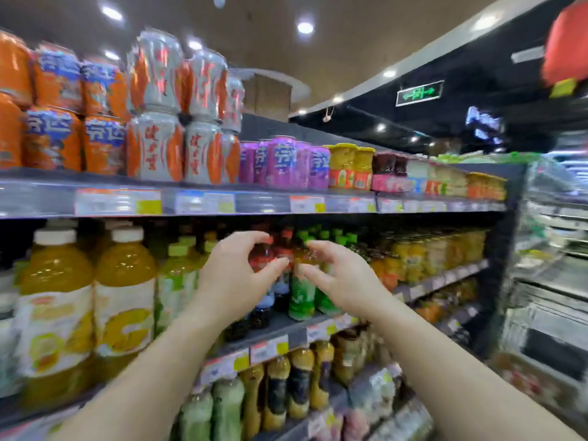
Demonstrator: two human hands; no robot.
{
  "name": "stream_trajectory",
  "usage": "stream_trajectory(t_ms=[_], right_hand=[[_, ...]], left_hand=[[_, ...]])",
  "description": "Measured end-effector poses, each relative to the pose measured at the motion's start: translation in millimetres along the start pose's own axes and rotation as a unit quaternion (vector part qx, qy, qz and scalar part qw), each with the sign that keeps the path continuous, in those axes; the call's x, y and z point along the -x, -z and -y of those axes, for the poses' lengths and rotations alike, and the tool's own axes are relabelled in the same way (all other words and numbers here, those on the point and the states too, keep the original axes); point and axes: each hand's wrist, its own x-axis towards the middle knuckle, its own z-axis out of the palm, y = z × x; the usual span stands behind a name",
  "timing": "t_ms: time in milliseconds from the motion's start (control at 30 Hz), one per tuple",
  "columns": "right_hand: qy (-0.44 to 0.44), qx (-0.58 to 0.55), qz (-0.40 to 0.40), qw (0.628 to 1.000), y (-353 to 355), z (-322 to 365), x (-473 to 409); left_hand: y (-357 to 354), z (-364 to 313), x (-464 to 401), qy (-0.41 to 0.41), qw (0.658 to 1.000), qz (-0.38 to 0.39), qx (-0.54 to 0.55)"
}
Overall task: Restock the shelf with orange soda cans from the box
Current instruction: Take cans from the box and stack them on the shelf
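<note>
Orange soda cans with blue lettering stand stacked two high at the left of the top shelf. My left hand and my right hand hover side by side in front of the middle shelf, fingers curled and apart, holding nothing. Both are well below and to the right of the orange cans. No box of cans is in view.
Silver-and-orange cans and purple cans stand right of the orange ones. Large juice bottles fill the middle shelf's left, small bottles behind my hands. Cardboard boxes sit on top. An aisle runs off to the right.
</note>
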Motion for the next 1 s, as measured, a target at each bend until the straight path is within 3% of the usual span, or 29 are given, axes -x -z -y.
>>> stream_trajectory(t_ms=[467,800,1000], right_hand=[[-0.243,0.075,-0.007,0.967,181.0,-331.4,161.9],[-0.378,0.113,-0.053,0.918,230.6,-532.4,192.6],[-0.410,0.190,-0.023,0.892,262.2,-649.9,167.7]], left_hand=[[-362.0,-219.5,42.6,-0.080,0.962,0.239,0.107],[-588.2,-281.5,40.8,-0.122,0.918,0.352,0.137],[-727.1,-314.4,6.2,-0.171,0.897,0.401,0.067]])
